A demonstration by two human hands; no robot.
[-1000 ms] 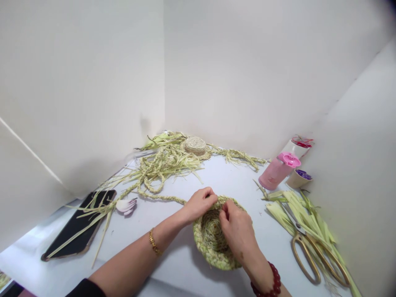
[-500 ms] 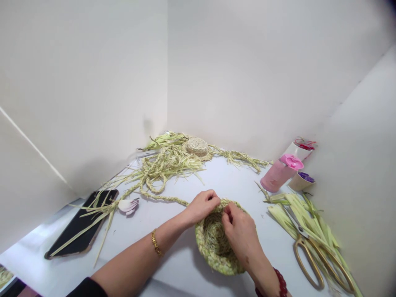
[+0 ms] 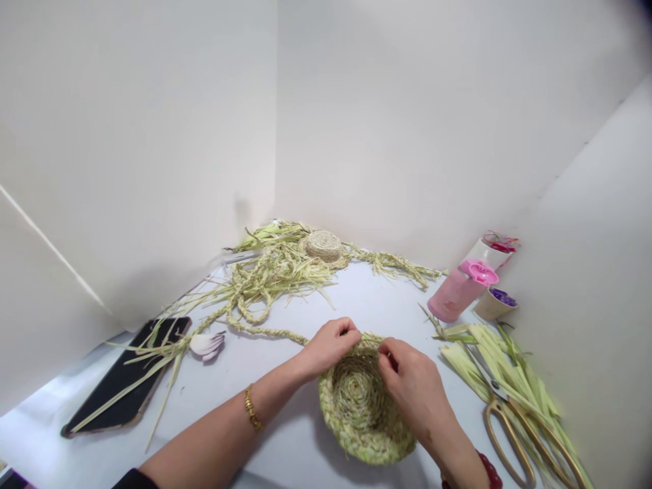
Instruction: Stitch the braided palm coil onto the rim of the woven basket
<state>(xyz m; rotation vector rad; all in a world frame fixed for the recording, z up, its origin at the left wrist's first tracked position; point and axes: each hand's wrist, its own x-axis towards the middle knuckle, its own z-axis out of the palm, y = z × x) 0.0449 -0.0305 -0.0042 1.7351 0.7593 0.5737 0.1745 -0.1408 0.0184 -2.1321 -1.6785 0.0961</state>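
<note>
A bowl-shaped coil of braided straw (image 3: 356,390), pale green and yellow, rests on the table with its hollow side facing me. My left hand (image 3: 333,345) is closed, pinching the far rim. From beneath that hand a straw braid (image 3: 278,333) trails left across the table. My right hand (image 3: 410,370) is closed too, thumb and fingertips pressed together at the inner right of the far rim; whatever lies in that pinch is too small to make out. The hands hide part of the far rim.
A small straw hat (image 3: 324,246) and heaped straw (image 3: 285,272) lie at the back. Left are a black phone (image 3: 122,380) and a pale shell-like clip (image 3: 208,345). Right stand a pink bottle (image 3: 451,295) and a cup (image 3: 494,305), with gold-handled scissors (image 3: 514,414) on husks (image 3: 509,360).
My right hand has shifted right and slightly away from my left hand, uncovering more of the bowl's inside. My left hand keeps its hold on the rim. The view has moved slightly.
</note>
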